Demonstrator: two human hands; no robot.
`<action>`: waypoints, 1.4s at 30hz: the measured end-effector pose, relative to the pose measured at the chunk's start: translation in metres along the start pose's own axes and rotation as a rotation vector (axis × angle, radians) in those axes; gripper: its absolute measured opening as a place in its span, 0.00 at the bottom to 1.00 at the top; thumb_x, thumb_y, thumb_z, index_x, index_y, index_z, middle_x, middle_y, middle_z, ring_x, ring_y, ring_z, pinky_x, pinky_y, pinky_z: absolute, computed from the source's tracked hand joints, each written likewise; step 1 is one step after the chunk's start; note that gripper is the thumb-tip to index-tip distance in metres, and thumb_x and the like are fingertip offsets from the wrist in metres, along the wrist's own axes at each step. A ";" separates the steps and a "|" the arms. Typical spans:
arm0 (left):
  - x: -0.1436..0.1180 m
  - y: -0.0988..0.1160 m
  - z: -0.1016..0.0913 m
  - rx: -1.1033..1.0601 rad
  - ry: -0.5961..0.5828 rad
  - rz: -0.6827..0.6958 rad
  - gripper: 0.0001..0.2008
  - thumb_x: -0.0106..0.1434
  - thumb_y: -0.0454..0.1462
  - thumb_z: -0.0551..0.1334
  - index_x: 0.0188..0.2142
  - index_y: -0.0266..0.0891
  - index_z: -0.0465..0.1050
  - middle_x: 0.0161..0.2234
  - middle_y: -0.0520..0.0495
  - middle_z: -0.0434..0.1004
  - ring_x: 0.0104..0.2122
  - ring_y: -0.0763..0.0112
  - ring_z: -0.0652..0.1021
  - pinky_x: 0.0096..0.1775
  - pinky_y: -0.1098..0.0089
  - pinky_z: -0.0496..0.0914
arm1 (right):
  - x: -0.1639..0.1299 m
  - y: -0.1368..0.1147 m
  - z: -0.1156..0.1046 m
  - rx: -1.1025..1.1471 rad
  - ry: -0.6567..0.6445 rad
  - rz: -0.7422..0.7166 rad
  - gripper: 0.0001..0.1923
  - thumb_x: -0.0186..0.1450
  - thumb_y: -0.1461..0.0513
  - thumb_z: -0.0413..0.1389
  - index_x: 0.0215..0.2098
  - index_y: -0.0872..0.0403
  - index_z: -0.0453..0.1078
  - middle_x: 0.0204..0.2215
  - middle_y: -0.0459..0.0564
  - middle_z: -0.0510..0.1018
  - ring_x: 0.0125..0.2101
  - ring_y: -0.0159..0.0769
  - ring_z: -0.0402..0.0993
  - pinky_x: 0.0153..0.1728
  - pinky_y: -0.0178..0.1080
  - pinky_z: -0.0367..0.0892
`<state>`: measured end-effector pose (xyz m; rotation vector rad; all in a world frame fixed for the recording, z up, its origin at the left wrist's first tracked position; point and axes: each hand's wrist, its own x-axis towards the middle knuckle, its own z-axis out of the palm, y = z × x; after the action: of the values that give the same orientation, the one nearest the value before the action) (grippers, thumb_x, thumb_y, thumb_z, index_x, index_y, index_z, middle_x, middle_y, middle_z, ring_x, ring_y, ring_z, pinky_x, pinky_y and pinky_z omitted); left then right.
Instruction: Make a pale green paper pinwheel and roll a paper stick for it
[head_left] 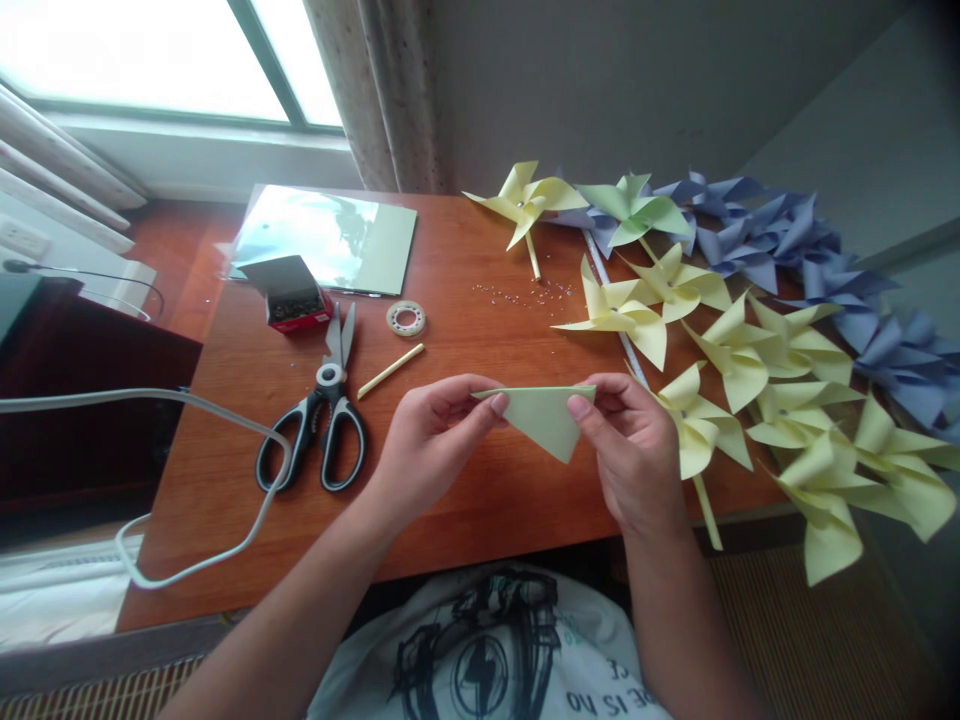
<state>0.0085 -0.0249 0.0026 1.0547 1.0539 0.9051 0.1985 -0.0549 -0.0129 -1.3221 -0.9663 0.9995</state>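
Between my two hands is a sheet of pale green paper (546, 418), folded so that a straight edge runs along the top and a point hangs down. My left hand (442, 430) pinches its left end between thumb and fingers. At the other end, my right hand (630, 435) grips the paper with the thumb on the near face. The paper is held above the table's front part. Left of my left hand lie a thin rolled yellow paper stick (391, 371) and black-handled scissors (324, 410) with their blades slightly apart.
Yellow pinwheels (679, 283), a green pinwheel (637, 212) and purple pinwheels (799, 235) crowd the right side. A roll of tape (406, 318), an opened red box (298, 312) and a packet of paper sheets (386, 250) lie left. A white cable (247, 530) loops over the table (465, 290).
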 end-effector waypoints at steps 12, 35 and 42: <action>0.000 0.002 0.000 0.048 -0.005 0.005 0.11 0.61 0.43 0.70 0.33 0.36 0.80 0.30 0.45 0.82 0.33 0.65 0.80 0.37 0.70 0.73 | 0.001 0.000 -0.001 -0.048 0.007 -0.029 0.09 0.61 0.57 0.67 0.36 0.50 0.74 0.29 0.45 0.78 0.29 0.34 0.75 0.30 0.35 0.74; 0.002 0.002 0.000 0.212 -0.131 0.078 0.08 0.63 0.39 0.68 0.33 0.36 0.79 0.29 0.49 0.79 0.31 0.71 0.76 0.34 0.75 0.71 | 0.001 -0.016 -0.004 -0.177 -0.135 0.018 0.04 0.63 0.61 0.64 0.32 0.52 0.74 0.26 0.43 0.77 0.26 0.32 0.73 0.28 0.33 0.68; 0.002 -0.001 0.000 0.209 -0.235 0.122 0.03 0.62 0.35 0.69 0.32 0.37 0.80 0.28 0.50 0.79 0.28 0.74 0.75 0.32 0.76 0.70 | -0.002 -0.043 -0.002 -0.491 -0.335 -0.120 0.02 0.64 0.64 0.62 0.34 0.52 0.74 0.29 0.43 0.79 0.31 0.32 0.74 0.33 0.33 0.67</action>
<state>0.0094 -0.0230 0.0012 1.3776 0.9076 0.7566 0.2013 -0.0575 0.0303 -1.4956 -1.6045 0.9409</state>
